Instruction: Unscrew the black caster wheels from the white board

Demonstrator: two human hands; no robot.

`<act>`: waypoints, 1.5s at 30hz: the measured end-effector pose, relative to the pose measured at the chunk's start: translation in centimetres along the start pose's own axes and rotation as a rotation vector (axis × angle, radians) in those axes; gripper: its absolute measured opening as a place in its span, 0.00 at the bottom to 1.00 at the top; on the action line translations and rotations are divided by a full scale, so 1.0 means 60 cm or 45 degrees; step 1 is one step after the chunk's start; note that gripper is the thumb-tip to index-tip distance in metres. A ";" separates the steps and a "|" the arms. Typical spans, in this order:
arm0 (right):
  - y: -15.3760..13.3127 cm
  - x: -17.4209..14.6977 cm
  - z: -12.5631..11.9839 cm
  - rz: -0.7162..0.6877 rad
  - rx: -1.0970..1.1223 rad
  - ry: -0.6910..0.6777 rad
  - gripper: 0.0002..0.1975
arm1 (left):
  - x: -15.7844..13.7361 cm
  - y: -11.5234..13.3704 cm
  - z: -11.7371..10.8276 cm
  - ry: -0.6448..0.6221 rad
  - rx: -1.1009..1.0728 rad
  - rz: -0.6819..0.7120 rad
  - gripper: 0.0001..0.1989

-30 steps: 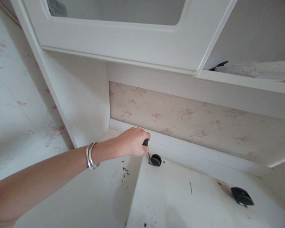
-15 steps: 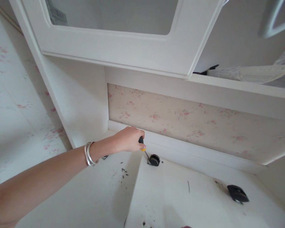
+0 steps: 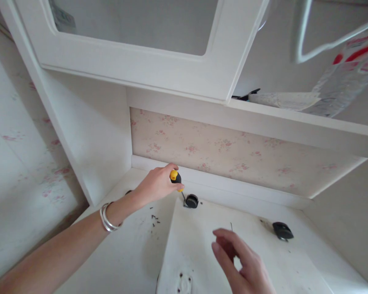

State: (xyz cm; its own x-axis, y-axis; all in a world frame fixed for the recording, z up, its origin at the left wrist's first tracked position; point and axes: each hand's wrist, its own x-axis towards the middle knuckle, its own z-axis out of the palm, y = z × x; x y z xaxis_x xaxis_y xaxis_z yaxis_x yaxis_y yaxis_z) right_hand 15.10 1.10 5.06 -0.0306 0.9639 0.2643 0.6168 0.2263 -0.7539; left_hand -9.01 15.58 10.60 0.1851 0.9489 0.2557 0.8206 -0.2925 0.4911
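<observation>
My left hand (image 3: 159, 183), with silver bangles at the wrist, grips a yellow and black screwdriver (image 3: 177, 179). The shaft points down to the mounting plate of a black caster wheel (image 3: 191, 201) at the far left corner of a white panel (image 3: 208, 241). My right hand (image 3: 239, 257) hovers over the panel's near part, thumb and fingers apart and curved, holding nothing. A second black caster (image 3: 282, 231) sits farther right on the panel. A small loose screw (image 3: 201, 203) lies just right of the first caster.
Several dark screws (image 3: 155, 218) lie on the white surface left of the panel. Above hangs a white cabinet door (image 3: 135, 61) with a glass pane. Plastic packaging (image 3: 340, 81) sits on the shelf at upper right. Screw holes (image 3: 184, 283) mark the panel's near left.
My right hand has come into view from the bottom edge. My left hand has turned so the screwdriver's yellow handle end shows; the tool stays at the caster. The view has shifted slightly.
</observation>
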 end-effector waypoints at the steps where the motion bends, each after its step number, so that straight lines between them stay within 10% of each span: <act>1: -0.026 0.027 -0.010 -0.076 -0.061 0.018 0.12 | -0.004 0.002 0.005 0.024 -0.045 -0.006 0.26; 8: -0.125 0.194 0.037 -0.433 -0.282 -0.167 0.26 | -0.026 0.010 0.048 0.203 -0.352 0.069 0.11; 16: -0.106 0.242 0.064 -0.505 -0.379 -0.195 0.15 | -0.029 -0.002 0.085 0.126 -0.606 0.015 0.09; 23: -0.065 0.269 0.055 -0.498 -0.285 -0.041 0.17 | -0.106 -0.075 0.221 0.189 -1.172 -0.544 0.21; 28: -0.056 0.279 0.055 -0.497 -0.243 -0.035 0.14 | -0.143 -0.091 0.301 -0.083 -1.623 -0.689 0.23; 45: -0.129 0.297 0.019 -0.312 -0.872 -0.007 0.18 | -0.163 -0.082 0.307 -0.347 -2.386 -0.697 0.16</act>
State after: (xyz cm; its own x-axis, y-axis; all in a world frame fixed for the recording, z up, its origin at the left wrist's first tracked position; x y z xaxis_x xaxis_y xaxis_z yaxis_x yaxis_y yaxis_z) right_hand 8.88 16.70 14.89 -0.2335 0.8980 0.3730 0.9459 0.2987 -0.1270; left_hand -4.89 9.93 -9.65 0.3680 0.9019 -0.2259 -0.6615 0.4248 0.6181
